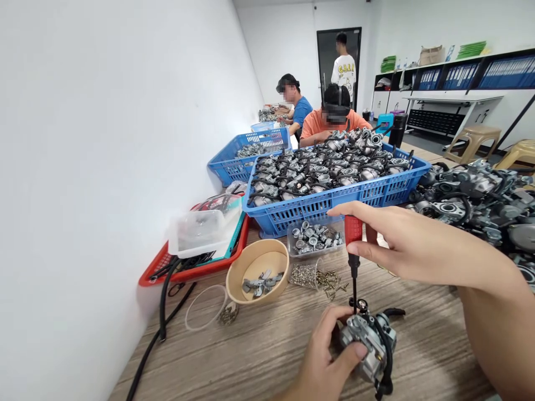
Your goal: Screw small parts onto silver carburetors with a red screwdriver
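My left hand [328, 353] is closed around the near side of a metal carburetor [368, 345] with a black hose, steadying it low over the wooden table. Above it, my right hand [390, 236] grips the red handle of a screwdriver [353, 236], its index finger stretched over the top. The screwdriver stands upright, and its black shaft runs down to the top of the carburetor; the tip's exact contact is hidden. Close by, a clear cup [304, 275] lies on its side with small screws [331, 281] spilling out.
A blue basket [292, 203] full of carburetors stands behind, with a clear tray [317, 253] of metal parts before it. A round tan bowl [234, 281] and red tray [150, 273] are at left. More carburetors [480, 195] pile up at right. Several people are beyond.
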A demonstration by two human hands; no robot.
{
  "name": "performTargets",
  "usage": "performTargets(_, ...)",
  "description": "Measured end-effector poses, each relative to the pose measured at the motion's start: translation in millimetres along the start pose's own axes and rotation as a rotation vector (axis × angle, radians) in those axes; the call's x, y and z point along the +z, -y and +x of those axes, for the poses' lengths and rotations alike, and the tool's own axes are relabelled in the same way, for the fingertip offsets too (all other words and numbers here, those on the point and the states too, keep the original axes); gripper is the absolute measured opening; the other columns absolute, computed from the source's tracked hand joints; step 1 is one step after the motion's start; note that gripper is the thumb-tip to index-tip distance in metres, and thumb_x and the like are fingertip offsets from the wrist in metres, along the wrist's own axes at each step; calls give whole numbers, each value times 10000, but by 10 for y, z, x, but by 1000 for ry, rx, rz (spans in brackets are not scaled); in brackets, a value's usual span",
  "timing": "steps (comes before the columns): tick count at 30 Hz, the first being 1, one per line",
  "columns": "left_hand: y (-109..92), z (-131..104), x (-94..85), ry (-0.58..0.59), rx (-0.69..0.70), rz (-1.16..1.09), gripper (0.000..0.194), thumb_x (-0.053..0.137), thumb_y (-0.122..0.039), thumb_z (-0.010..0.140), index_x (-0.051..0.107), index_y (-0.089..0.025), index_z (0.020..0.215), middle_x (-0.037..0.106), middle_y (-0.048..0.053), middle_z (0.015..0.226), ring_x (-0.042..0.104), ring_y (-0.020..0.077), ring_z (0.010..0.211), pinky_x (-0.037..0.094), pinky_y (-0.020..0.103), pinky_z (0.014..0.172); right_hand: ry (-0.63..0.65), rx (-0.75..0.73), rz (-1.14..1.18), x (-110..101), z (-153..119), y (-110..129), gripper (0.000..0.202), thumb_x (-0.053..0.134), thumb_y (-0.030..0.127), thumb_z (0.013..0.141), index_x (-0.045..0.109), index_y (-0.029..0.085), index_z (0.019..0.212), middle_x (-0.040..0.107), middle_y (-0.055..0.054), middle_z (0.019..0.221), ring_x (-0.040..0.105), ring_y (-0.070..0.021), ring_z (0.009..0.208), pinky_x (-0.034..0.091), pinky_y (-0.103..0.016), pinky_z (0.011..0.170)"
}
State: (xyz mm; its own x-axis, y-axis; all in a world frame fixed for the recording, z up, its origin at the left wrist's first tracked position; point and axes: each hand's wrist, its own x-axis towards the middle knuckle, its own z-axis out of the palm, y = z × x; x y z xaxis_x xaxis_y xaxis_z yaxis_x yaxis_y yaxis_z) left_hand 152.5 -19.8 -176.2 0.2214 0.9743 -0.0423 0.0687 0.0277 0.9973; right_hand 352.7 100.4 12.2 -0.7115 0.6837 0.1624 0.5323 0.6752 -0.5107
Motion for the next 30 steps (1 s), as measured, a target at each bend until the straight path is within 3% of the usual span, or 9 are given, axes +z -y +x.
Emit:
performTargets(5,-15,-16,8,3,-6,9,541,764,-665,888,721,-239,1217,736,64,1136,658,286,1051,496,381,950,75,-61,203,-65,32,-9,481,436,325,1089,457,211,1555,702,-19,995,598,-162,736,451,-299,657)
performTargets(10,-29,-16,7,-8,-7,13,499,765,-628,898,722,-240,1209,735,63,1142,651,286,1069,491,377,960,28,-4,133,-55,72,-10,208,504,365,1081,530,239,1244,569,59,741,463,-136,563,362,-281,573)
performTargets(14,-35,-11,9,-7,-6,6,476,766,-608,900,728,-240,1200,732,60,1125,649,281,1049,485,371,942,-18,59,47,-14,58,-2,157,520,391,1072,506,251,1142,553,57,739,457,-142,572,346,-281,569)
performTargets(18,-47,-12,20,-1,-20,-4,465,774,-583,895,726,-240,1206,727,56,1114,650,277,1030,480,364,924,35,12,84,-34,50,-13,335,463,405,1101,510,221,1376,660,-7,917,562,-162,684,405,-297,615)
performTargets(21,-59,-13,24,-6,-33,5,447,777,-565,888,730,-234,1185,724,58,1101,650,278,1023,481,363,919,94,-77,187,-77,58,-60,456,442,352,1100,457,207,1532,664,-6,909,573,-161,693,435,-297,632)
performTargets(26,-79,-10,30,-11,-53,10,463,779,-552,874,717,-218,1188,728,65,1094,656,277,1007,495,365,914,81,-96,329,-91,75,-99,295,566,346,1072,570,224,1340,681,22,900,582,-130,691,432,-266,614)
performTargets(30,-95,-7,38,-11,-55,6,453,777,-545,877,718,-227,1195,735,56,1095,659,273,1008,501,357,905,24,-6,281,-47,79,-80,187,620,371,1056,578,234,1176,615,61,808,478,-106,603,378,-258,570)
